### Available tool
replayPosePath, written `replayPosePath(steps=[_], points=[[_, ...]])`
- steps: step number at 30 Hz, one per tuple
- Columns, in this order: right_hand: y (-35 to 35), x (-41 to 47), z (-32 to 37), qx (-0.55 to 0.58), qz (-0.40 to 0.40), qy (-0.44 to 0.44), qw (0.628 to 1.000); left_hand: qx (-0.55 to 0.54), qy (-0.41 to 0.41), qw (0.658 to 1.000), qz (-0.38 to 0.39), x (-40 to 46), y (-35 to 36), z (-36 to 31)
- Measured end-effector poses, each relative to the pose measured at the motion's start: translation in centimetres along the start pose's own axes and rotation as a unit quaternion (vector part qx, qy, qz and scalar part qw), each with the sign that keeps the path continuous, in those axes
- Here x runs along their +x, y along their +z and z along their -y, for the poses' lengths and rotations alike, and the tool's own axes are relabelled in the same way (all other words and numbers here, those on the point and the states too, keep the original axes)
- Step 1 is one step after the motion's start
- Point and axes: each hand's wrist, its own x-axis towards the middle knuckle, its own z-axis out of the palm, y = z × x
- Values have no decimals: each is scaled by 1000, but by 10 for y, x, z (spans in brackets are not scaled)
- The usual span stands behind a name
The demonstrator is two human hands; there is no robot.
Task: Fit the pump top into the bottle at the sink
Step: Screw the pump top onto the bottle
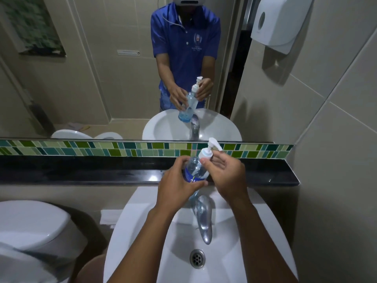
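A: Item one, left of the tap (pixel 204 219)?

B: Left hand (pixel 177 187). Curled round the bottle (pixel 196 169), fingers wrapped over its blue label, thumb across the front. The bottle is held clear above the tap, tilted, neck leaning up and to the right.

A: Item two, the bottle's neck?

B: Pump top (pixel 208 151), white, collar sitting on the neck, nozzle pointing right. Whether the collar is screwed fully home cannot be told.

A: Item three, right of the tap?

B: Right hand (pixel 225 173). Half open, palm toward the bottle; thumb tip touching the collar, fingers loosely bent behind it, not clenched. It looks set to turn the collar.

A: Handling note for the step?

B: Probably best to keep the left hand's hold firm so the bottle cannot spin, square the collar to the neck, then twist with thumb and fingers until it stops. A tilted collar could cross-thread. The sink (pixel 265 231) lies below both hands, under any spill.
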Motion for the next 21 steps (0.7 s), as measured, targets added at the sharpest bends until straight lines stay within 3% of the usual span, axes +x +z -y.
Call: replayPosePath(steps=[11,21], points=[[40,96,-54,-93,3,-1,996,-7,-18,1000,-5,97,38,44],[51,116,-71,-118,27,-22,992,0,-14,1000,-8,123,49,61]])
